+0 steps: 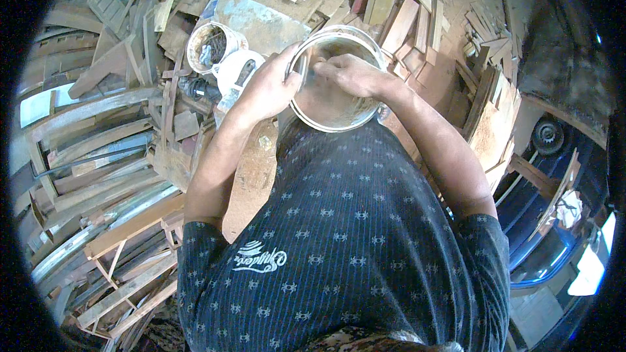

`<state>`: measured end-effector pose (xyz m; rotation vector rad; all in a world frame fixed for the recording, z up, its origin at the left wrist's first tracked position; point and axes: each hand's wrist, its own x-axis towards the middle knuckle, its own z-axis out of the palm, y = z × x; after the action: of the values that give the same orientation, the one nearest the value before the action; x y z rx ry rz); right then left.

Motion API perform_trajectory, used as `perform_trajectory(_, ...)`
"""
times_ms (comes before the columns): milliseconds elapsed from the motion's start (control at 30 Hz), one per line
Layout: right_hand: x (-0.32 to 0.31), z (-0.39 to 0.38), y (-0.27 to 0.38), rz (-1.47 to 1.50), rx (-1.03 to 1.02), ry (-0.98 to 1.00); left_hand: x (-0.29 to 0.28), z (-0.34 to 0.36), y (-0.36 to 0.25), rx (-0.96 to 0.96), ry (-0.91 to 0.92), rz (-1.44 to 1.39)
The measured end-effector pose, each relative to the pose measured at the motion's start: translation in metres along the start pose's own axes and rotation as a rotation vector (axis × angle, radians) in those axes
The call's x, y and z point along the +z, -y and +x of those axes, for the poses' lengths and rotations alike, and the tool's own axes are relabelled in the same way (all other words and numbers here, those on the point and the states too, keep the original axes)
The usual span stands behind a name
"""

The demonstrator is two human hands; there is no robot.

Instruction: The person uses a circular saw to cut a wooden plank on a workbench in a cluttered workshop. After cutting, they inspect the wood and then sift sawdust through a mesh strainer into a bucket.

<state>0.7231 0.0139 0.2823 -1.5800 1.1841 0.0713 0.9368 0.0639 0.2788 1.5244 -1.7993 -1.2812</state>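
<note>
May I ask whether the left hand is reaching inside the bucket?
No, the left hand holds the bucket at its rim; the right hand reaches inside.

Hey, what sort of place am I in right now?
Probably a woodworking shop or timber store: long wooden pieces are stacked along the left, short offcuts lie scattered ahead, and brown dust, perhaps sawdust, covers the floor.

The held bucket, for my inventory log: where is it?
In the head view, the bucket is upper centre, left hand at its rim, right hand over its opening, beyond the shirt.
</note>
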Motion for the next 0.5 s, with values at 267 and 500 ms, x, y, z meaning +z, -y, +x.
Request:
perform_trajectory(267,0.041,0.03,-0.058,-0.796,-0.099,0.135,0.004,0.004,-0.007,0.002,0.026,0.056)
perform_trajectory(500,0.047,0.016,-0.047,-0.606,-0.067,0.374,0.007,0.007,0.002,0.044,0.035,0.07)
